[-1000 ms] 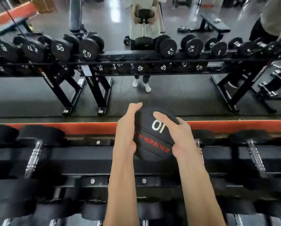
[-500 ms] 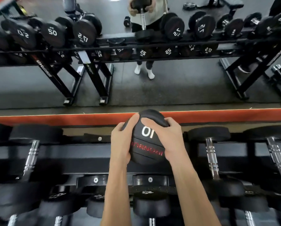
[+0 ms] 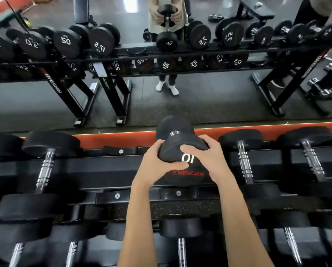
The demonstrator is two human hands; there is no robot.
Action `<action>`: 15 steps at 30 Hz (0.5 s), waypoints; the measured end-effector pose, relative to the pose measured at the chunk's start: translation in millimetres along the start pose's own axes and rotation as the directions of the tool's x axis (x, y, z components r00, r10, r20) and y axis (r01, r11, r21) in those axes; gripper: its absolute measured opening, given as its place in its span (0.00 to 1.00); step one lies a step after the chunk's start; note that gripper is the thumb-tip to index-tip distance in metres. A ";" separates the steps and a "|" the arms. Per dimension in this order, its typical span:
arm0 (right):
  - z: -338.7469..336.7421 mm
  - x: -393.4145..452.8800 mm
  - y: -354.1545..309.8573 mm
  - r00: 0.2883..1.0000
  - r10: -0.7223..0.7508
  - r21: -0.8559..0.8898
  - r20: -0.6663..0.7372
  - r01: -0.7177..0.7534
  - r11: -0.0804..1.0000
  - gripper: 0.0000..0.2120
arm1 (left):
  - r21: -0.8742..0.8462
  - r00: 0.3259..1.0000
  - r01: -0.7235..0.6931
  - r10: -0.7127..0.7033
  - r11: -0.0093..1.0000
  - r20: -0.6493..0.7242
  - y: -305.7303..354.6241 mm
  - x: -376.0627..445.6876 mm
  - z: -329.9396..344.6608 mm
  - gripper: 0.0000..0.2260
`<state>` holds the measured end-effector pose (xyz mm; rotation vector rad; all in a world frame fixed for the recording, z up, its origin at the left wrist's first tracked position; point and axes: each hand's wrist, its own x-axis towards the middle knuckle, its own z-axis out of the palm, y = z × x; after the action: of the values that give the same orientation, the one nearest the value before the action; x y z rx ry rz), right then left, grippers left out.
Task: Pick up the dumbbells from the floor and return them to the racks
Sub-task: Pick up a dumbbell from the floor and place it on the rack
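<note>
A black dumbbell [image 3: 180, 145] marked "10" lies tilted over the top tier of the rack [image 3: 107, 170], its far head toward the mirror. My left hand [image 3: 157, 166] grips the near head from the left, fingers curled under its face. My right hand [image 3: 209, 158] grips the same head from the right, thumb across the top. The handle shows only as a short chrome stub between the heads.
Other black dumbbells fill the top tier at left [image 3: 45, 166] and right [image 3: 244, 162], and the lower tier [image 3: 180, 236] beneath my arms. A mirror behind the rack reflects me, the racks and the gym floor. An orange strip [image 3: 113, 139] runs along the mirror's base.
The dumbbell has tipped from nearly upright toward lying flat and come down onto the top tier. Both hands stayed on its near head.
</note>
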<state>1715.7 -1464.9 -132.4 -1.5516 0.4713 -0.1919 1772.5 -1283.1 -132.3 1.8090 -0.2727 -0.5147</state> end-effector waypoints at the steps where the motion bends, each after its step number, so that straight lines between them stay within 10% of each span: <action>1: -1.5 -4.5 4.7 1.000 -0.007 0.003 0.012 0.007 1.000 0.17 | 0.023 1.000 -0.021 0.021 1.000 0.000 -3.5 -2.2 1.8 0.26; 15: -7.4 -45.8 76.2 0.984 -0.171 -0.168 0.055 0.178 0.970 0.25 | 0.229 0.983 -0.181 0.170 0.956 0.068 -67.4 -28.3 2.6 0.27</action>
<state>1658.4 -1450.9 -199.2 -1.7649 0.3254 -0.2605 1741.4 -1253.0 -191.2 1.9798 -0.5415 -0.4134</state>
